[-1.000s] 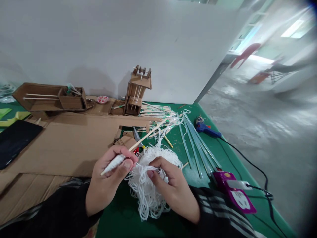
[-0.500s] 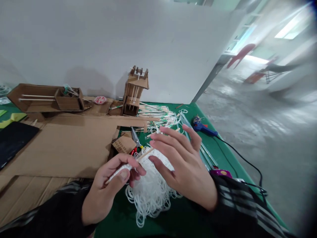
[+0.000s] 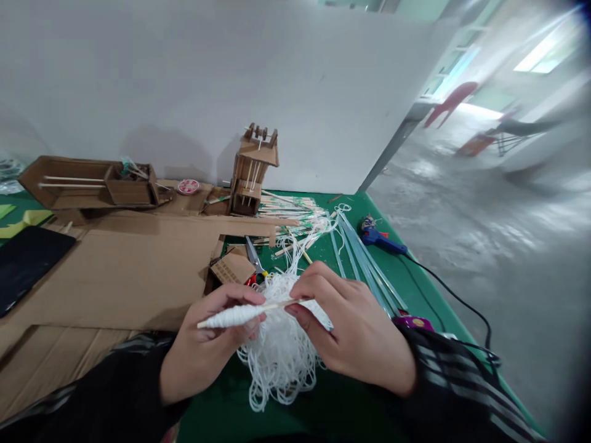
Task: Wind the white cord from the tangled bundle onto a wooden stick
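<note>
Left hand point(image 3: 210, 341) pinches the string-wound end of a thin wooden stick point(image 3: 249, 311), held nearly level; right hand point(image 3: 351, 326) pinches the stick's bare end. Directly beneath both hands, a loose tangle of white string point(image 3: 277, 363) lies on the green desk point(image 3: 351, 406), scissors point(image 3: 253, 258) just behind it.
</note>
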Available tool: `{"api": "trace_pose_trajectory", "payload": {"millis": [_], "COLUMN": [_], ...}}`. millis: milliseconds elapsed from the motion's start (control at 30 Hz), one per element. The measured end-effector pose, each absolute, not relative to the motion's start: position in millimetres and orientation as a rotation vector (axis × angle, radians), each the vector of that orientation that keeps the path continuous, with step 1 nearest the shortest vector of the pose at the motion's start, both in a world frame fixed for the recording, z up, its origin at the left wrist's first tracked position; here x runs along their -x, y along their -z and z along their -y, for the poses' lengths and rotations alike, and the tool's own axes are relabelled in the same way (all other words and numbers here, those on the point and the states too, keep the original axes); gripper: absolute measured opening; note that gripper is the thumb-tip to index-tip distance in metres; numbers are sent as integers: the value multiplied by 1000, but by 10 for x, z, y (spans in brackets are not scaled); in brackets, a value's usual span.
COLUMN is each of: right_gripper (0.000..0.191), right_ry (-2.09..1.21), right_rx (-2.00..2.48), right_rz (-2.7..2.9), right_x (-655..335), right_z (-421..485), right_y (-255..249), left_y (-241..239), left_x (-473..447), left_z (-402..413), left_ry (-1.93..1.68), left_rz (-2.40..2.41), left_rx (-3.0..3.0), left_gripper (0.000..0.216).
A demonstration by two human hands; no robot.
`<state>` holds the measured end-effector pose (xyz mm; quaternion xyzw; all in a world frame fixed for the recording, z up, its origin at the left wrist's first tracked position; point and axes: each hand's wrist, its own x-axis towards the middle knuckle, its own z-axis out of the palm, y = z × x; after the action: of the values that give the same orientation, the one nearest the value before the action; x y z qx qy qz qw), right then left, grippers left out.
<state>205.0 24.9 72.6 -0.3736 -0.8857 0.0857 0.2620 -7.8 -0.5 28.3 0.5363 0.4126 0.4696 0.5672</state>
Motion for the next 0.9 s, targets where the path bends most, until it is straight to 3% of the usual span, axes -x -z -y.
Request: {"api": "trace_pose_trajectory", "payload": {"millis": [367,533,733,900], "right_gripper": [17,7,13,19], "right_ry": [-213,-290,-85,136], "right_rx": [967,982,951,952], "right_rz": [2426,2476,2514,2535], "right_x": [-2039,-2049,-2057,-2045], "right_z": [-227,-214,-253,-280], "right_y": [-704,-704,-733,-797], "left_y": [-287,-281,-300,-394], "left_x": [66,74,118,194], "left_z": [11,7,7,-103], "left_ry": [-1129,-1138,-1112,-853], "left_rz": [-997,-1027,-981,-867], "left_rx": [-1219,-1289,-1198,-1209], "left_gripper": [15,11,15,17]}}
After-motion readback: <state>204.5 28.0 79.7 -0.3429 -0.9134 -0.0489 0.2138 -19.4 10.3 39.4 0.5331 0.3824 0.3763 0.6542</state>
